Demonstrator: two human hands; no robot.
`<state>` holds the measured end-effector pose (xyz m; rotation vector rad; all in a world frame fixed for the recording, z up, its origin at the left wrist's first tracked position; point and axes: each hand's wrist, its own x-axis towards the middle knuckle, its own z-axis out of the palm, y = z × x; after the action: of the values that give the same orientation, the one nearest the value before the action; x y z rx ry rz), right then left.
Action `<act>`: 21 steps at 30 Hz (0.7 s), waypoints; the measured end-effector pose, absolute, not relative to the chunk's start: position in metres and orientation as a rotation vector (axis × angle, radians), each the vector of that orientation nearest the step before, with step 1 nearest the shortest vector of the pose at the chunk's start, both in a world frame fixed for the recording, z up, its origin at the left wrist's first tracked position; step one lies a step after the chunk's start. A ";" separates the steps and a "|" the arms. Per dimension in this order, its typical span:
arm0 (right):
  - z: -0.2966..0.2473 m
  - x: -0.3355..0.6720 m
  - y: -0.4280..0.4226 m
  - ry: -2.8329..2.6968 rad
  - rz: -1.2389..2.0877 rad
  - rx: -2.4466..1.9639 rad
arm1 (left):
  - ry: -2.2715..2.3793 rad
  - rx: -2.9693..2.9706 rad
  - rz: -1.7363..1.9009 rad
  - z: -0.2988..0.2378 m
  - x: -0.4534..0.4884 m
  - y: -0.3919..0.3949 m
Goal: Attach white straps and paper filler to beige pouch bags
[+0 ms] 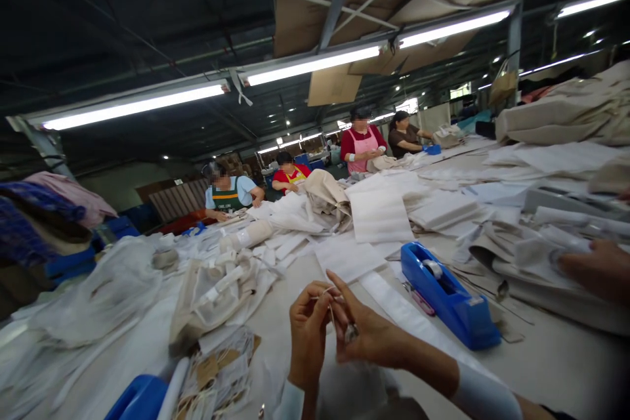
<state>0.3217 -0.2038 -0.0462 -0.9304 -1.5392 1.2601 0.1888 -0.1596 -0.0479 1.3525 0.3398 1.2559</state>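
Both hands meet above the near middle of the table. My left hand (309, 328) is closed, thumb and fingers pinching a thin pale string (331, 295). Beside it, my right hand (367, 335) has its index finger raised, with the string looped by it and the other fingers curled. A small shiny item (351, 333) shows at the right palm, too blurred to name. Below the hands lies a whitish, translucent-looking bundle (354, 387), partly hidden by them. To the left is a pile of brown tags with white strings (216, 371).
A blue tape dispenser (447, 295) stands right of my hands; another blue object (138, 399) is at the lower left. Beige fabric pieces (216, 295) and white sheets (378, 216) cover much of the table. Another person's hand (598, 269) is at right; several people work across the table.
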 end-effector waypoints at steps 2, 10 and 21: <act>-0.051 0.316 -0.195 -1.492 1.258 -0.881 | 0.336 1.298 1.302 -0.047 0.187 -0.158; -0.050 0.334 -0.184 -1.500 1.391 -0.867 | 0.388 1.184 1.469 -0.046 0.182 -0.148; -0.047 0.340 -0.157 -1.076 1.745 -0.671 | 0.354 0.950 1.531 -0.054 0.176 -0.132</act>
<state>0.3404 -0.1567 -0.0472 -0.6712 -1.0757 1.7453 0.1759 -0.1324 -0.0540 0.9501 0.3538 1.5314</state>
